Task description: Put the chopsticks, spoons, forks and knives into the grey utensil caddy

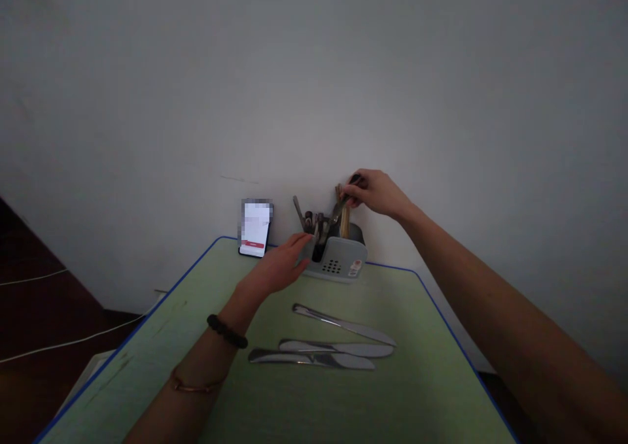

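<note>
A grey cutlery caddy with a perforated front stands at the far edge of the table, holding several upright utensils. My left hand rests against the caddy's left side, fingers stretched out and thumb apart. Above the caddy, my right hand is closed around a piece of metal cutlery; its lower end is among the other utensils, so I cannot tell its kind. Nearer to me lie three table knives: an upper knife, a middle knife and a lower knife, their blades pointing right.
A phone with a lit screen leans against the wall, left of the caddy. The pale green table has a blue edge. A white cable runs over the dark floor at the left.
</note>
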A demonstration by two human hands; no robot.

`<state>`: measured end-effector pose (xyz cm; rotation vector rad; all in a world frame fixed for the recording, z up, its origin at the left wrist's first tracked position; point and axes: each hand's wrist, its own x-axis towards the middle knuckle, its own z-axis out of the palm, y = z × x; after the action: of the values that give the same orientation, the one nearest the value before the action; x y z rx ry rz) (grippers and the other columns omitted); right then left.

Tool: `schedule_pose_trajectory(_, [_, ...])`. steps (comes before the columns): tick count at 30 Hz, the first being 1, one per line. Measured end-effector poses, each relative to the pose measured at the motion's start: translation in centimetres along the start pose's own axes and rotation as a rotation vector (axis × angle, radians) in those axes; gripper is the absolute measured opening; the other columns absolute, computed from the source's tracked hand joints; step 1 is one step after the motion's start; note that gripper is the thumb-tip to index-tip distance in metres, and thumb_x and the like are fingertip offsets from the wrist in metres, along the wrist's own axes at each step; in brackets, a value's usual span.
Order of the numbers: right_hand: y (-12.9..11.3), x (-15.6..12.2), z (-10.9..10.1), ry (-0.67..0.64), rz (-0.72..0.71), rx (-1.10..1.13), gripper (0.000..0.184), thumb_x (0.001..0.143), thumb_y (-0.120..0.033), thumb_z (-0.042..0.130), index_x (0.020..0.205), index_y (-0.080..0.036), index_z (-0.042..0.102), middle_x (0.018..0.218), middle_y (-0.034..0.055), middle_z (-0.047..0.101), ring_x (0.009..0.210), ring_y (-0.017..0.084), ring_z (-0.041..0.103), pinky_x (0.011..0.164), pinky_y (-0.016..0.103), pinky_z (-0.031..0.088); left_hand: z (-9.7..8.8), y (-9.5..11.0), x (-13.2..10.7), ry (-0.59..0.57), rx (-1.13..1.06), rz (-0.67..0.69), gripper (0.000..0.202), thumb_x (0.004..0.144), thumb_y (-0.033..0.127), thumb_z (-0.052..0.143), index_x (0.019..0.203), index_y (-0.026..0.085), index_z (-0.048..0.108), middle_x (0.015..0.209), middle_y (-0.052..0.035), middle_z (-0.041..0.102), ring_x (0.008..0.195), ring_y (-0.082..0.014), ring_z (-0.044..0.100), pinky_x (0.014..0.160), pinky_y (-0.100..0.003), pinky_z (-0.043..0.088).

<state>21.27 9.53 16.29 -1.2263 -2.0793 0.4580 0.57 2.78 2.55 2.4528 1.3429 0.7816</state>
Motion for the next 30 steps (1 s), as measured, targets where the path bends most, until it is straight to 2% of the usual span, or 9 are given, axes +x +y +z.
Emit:
schedule_pose_trajectory(3, [-0.2,-0.3,-0.1,-0.054,0.012,0.076,0.011,0.081,-0.020,0.063,0.073,-0.015,0.057,0.071,0.0065,0.069,0.055,0.014,0.064,0.055,0.029,0.055,-0.1,0.1,0.0,-0.006,-0.006,0.000,0.050,0.088,0.025,0.044,0.136,0.017,0.037,0.142,-0.0125,0.039,0.097,-0.0208,0.063,0.091,-0.037,0.049])
schedule_pose_trajectory(7, [0.4,-1.3,1.6,-0.097,0.048,0.179,0.008,0.082,-0.014,0.059,0.074,-0.016,0.057,0.073,0.0053,0.070,0.059,0.014,0.066,0.059,0.028,0.057,-0.1,0.0,0.0,-0.014,-0.011,0.010,0.051,0.088,0.026,0.043,0.137,0.016,0.035,0.142,-0.0127,0.038,0.095,-0.0202,0.064,0.091,-0.036,0.049])
schedule_pose_trajectory(10, [1.4,-2.1,2.7,-0.069,0.085,0.216,0.008,0.083,-0.016,0.057,0.076,-0.015,0.057,0.073,0.0056,0.070,0.061,0.013,0.067,0.061,0.027,0.056,-0.1,0.0,0.0,-0.018,-0.005,0.011,0.051,0.088,0.026,0.043,0.138,0.015,0.034,0.143,-0.0130,0.037,0.092,-0.0199,0.065,0.090,-0.037,0.050])
schedule_pose_trajectory(19, [3.0,-3.6,2.8,-0.092,0.028,0.035,0.010,0.078,-0.023,0.062,0.073,-0.016,0.065,0.064,0.0011,0.068,0.060,0.014,0.065,0.060,0.025,0.052,0.2,-0.1,-0.1,0.001,-0.005,0.010,0.051,0.088,0.025,0.044,0.137,0.017,0.036,0.142,-0.0131,0.038,0.089,-0.0181,0.064,0.088,-0.036,0.050])
schedule_pose_trajectory(26, [3.8,-4.0,2.2,-0.146,0.092,-0.021,0.003,0.073,-0.019,0.066,0.072,-0.017,0.064,0.059,-0.0012,0.066,0.050,0.012,0.059,0.049,0.023,0.048,0.2,-0.1,-0.1,-0.007,-0.006,0.004,0.052,0.087,0.026,0.043,0.138,0.016,0.035,0.143,-0.0132,0.037,0.094,-0.0204,0.064,0.088,-0.037,0.051])
schedule_pose_trajectory(30, [3.7,-4.2,2.4,-0.098,0.092,-0.055,0.007,0.072,-0.020,0.067,0.069,-0.017,0.062,0.058,-0.0005,0.065,0.052,0.013,0.060,0.052,0.023,0.048,0.2,0.0,-0.1,-0.005,-0.008,0.006,0.052,0.087,0.026,0.044,0.138,0.017,0.035,0.143,-0.0138,0.037,0.093,-0.0200,0.064,0.088,-0.036,0.051])
